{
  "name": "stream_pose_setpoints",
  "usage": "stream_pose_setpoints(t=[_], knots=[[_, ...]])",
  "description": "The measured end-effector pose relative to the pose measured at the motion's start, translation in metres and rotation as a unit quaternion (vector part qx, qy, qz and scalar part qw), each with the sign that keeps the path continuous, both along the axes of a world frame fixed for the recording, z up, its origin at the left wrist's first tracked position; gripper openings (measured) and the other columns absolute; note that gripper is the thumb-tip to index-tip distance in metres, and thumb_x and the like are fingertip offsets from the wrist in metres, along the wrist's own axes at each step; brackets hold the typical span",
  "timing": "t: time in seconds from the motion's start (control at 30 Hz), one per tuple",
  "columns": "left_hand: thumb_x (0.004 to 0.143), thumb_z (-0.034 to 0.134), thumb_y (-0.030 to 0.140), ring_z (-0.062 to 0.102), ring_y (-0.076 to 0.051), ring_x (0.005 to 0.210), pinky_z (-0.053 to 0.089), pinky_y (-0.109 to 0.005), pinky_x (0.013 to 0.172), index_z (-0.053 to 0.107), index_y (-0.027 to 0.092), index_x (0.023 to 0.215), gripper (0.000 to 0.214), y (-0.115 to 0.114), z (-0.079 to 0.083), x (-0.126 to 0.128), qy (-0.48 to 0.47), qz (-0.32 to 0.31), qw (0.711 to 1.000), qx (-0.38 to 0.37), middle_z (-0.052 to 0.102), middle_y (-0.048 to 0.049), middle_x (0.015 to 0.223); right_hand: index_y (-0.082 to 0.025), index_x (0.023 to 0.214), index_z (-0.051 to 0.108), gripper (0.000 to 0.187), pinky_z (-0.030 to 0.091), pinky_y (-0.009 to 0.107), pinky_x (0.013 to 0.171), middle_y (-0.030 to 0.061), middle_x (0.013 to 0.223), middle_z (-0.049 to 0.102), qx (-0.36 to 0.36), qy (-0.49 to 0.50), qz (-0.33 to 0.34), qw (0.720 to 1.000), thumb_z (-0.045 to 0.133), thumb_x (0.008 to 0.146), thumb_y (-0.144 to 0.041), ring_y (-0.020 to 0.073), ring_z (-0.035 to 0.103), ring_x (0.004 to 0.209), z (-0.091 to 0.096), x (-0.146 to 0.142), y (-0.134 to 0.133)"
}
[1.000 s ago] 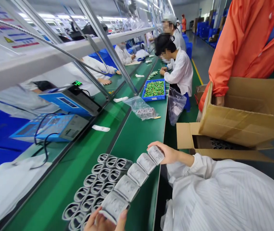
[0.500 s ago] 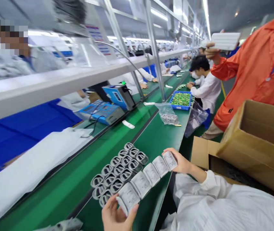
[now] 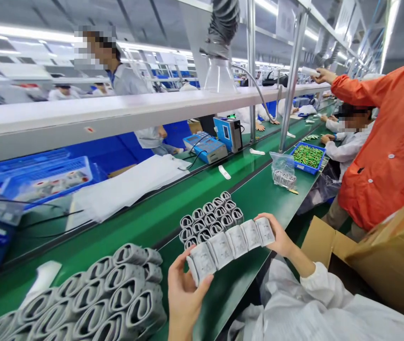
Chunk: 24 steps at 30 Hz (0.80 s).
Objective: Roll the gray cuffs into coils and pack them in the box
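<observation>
A strip of linked cuffs [image 3: 228, 244] runs between the left hand [image 3: 185, 298] and the right hand [image 3: 273, 232], above a workbench [image 3: 244, 270]. Rows of folded cuffs [image 3: 207, 220] lie on the bench just behind the strip, and a larger pile of folded cuffs [image 3: 91, 298] lies to their left. Farther along sit a plastic bag [image 3: 282, 170] and, beyond it, a tray of parts [image 3: 307, 156]. A cardboard box [image 3: 390, 260] stands off the bench to the right.

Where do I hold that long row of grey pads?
Grip the row of grey rolled pads at both ends, pressing inward, as the left hand and right hand do: the pads stand side by side, so squeezing should keep them together.
</observation>
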<state>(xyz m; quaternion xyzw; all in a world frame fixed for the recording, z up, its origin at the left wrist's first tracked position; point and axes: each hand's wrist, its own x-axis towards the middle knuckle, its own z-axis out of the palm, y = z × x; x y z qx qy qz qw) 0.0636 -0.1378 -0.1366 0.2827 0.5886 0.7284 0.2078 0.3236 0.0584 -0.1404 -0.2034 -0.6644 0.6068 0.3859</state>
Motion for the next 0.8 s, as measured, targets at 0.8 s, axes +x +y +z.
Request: stream_pose_setpoints(t=[0.8], knots=[[0.059,0.110,0.051,0.072,-0.031,0.121,0.059,-0.048,0.116,0.065,0.024,0.126,0.085,0.005,0.000,0.001,-0.005,-0.019,0.999,-0.027,0.066,-0.0072,0.127,-0.030,0.152,0.055,0.090,0.056,0.041,0.113,0.0082,0.148,0.068,-0.005,0.012,-0.010,1.000,0.086,0.069,-0.011,0.0263,0.071,0.130,-0.007,0.009,0.002]])
